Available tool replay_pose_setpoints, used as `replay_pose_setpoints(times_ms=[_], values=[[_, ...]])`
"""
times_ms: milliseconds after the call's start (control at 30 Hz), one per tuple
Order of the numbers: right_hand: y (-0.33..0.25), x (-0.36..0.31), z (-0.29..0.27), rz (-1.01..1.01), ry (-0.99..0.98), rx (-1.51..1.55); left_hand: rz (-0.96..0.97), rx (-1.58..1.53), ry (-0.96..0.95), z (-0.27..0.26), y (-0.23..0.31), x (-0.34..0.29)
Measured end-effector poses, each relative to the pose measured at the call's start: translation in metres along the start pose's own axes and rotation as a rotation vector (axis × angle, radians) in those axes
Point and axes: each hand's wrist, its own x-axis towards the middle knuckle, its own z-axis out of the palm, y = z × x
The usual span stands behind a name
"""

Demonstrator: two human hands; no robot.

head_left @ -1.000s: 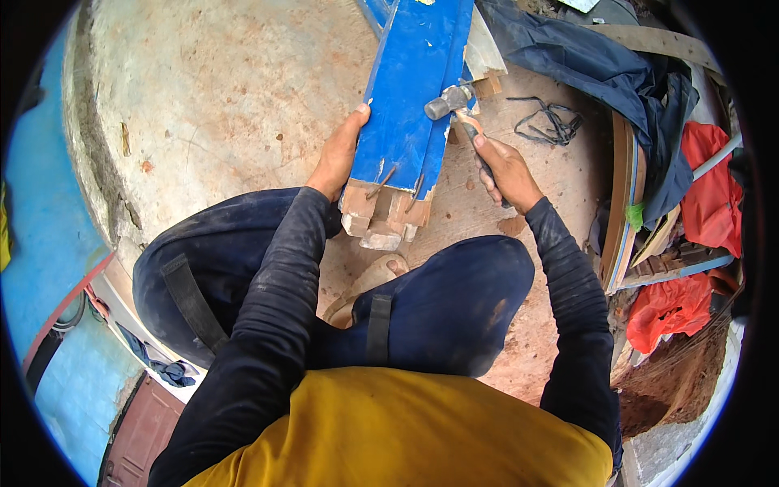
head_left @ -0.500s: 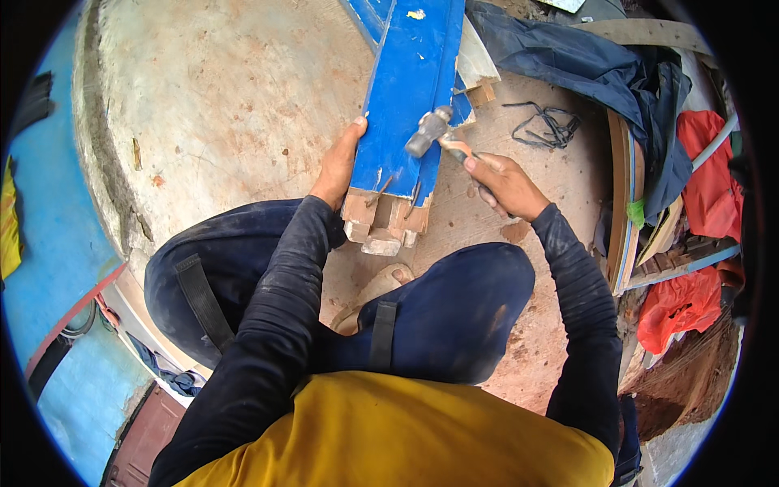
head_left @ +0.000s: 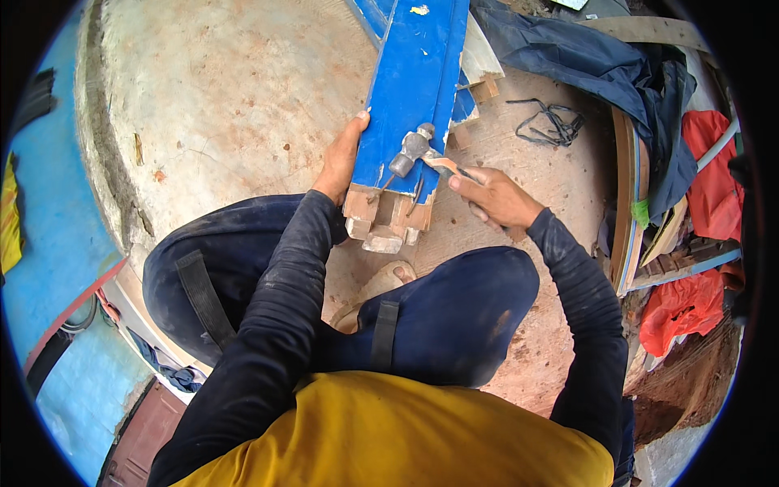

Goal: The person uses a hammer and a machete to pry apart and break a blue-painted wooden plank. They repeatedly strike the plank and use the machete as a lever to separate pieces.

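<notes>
A blue-painted wooden beam (head_left: 414,77) runs away from me, its bare, notched end (head_left: 385,219) facing my knees. Two rusty nails stick up near that end; the left nail (head_left: 385,185) has the hammer's face right at its tip. My right hand (head_left: 503,200) is closed round the handle of a ball-peen hammer (head_left: 412,151), whose grey head is over the beam. Along the beam's left edge, my left hand (head_left: 341,161) grips the side, thumb on top and the other fingers mostly hidden.
Black cord (head_left: 550,122) lies on the concrete floor (head_left: 235,105) to the right. Beyond it are a dark blue tarp (head_left: 568,61), upright wooden boards (head_left: 629,203) and red plastic bags (head_left: 682,308). A blue wall (head_left: 49,195) stands at left. More blue timber reaches behind the beam.
The hammer has moved down and slightly left, from above the beam to the left nail's tip. My left hand keeps its hold on the beam.
</notes>
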Motion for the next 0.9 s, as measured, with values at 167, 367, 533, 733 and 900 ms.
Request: replay_pose_setpoints(times_ms=[167,367,533,733,900], values=[[0.009,0.007,0.000,0.045,0.446,0.186,0.005,0.010,0.031,-0.002,-0.001,0.001],[0.004,0.007,0.003,0.036,0.135,-0.032,-0.006,-0.020,0.025,0.003,0.004,-0.002],[-0.027,-0.005,0.010,-0.068,0.709,0.317,-0.053,0.004,-0.033,-0.004,0.006,0.002],[-0.015,-0.010,0.024,0.047,0.246,0.148,0.004,0.015,0.032,-0.006,0.005,0.004],[0.005,-0.024,0.015,-0.078,0.354,0.441,0.055,0.304,-0.101,0.001,0.023,0.019]])
